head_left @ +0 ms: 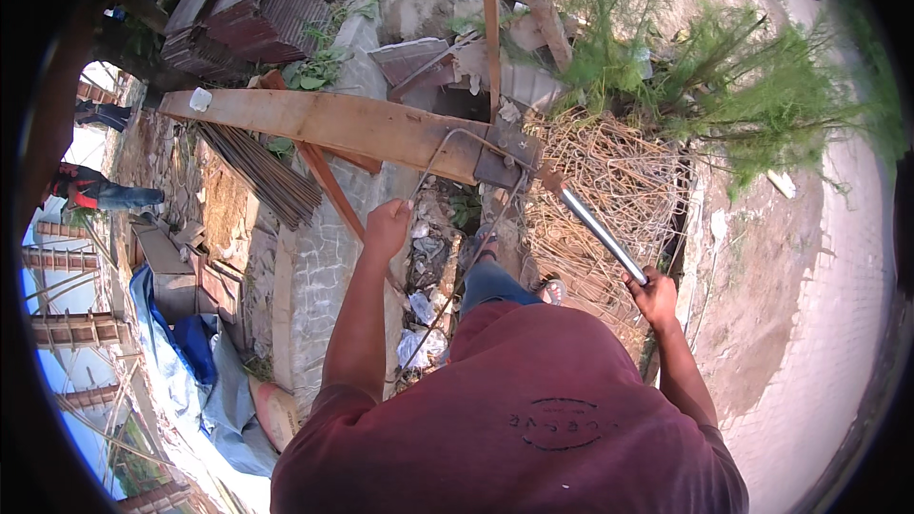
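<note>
My left hand [387, 227] is closed on a bent steel rod [427, 164] that loops over the metal block [502, 164] at the end of a long wooden beam [324, 122]. My right hand [651, 297] grips a silver pipe [595, 223] that reaches up to the block and angles away from the beam's end. The rod runs down from the block between my legs, partly hidden by my body.
A heap of bent rusty rods [600, 181] lies right of my feet, beside leafy branches [714, 76] and a pale road [838, 305]. Straight bars [257, 171], stacked corrugated sheets [248, 9], a blue tarp [190, 352] and another person [124, 196] are at the left.
</note>
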Demonstrator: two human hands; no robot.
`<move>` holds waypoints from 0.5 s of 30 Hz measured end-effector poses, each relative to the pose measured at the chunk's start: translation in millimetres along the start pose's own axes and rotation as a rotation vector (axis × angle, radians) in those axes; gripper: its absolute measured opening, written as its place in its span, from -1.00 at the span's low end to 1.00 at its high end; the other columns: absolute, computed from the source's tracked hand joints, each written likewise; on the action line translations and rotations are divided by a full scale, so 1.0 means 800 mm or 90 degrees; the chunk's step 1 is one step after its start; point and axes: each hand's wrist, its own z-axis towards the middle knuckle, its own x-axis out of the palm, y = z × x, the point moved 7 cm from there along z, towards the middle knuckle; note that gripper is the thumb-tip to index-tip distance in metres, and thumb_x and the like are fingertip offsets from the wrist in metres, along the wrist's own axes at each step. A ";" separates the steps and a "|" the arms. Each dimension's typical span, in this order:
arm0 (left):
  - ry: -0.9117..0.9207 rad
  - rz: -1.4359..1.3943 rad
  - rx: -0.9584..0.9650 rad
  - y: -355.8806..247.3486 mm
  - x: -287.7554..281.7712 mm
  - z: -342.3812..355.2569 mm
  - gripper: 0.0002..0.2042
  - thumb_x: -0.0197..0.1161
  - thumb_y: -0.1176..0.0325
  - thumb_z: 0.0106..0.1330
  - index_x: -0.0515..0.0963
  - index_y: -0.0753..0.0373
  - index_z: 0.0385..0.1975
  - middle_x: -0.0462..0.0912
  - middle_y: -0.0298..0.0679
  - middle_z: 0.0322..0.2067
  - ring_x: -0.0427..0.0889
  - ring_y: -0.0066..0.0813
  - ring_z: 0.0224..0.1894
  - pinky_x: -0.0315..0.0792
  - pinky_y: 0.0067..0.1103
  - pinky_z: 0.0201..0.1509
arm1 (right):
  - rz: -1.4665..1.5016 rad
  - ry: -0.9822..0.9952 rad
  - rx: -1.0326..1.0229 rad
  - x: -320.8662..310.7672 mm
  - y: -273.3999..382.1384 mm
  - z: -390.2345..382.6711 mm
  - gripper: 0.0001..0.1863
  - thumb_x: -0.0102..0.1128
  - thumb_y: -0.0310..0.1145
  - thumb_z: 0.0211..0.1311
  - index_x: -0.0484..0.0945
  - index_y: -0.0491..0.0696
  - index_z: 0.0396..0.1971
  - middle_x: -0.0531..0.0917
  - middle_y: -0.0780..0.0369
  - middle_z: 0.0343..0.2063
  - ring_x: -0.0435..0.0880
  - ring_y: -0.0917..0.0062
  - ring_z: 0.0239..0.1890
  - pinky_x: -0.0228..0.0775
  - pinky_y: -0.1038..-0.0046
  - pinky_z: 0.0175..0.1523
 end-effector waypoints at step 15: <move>0.109 -0.225 -0.142 0.024 0.010 0.012 -0.69 0.15 0.19 0.32 0.53 0.34 -0.53 0.33 -0.39 -0.76 0.25 -0.63 -0.70 0.15 -0.58 -0.60 | -0.081 0.039 -0.137 -0.019 0.086 -0.013 -0.51 0.13 0.09 0.16 0.46 -0.12 -0.45 0.58 -0.02 -0.59 0.58 0.04 -0.48 0.38 0.15 -0.34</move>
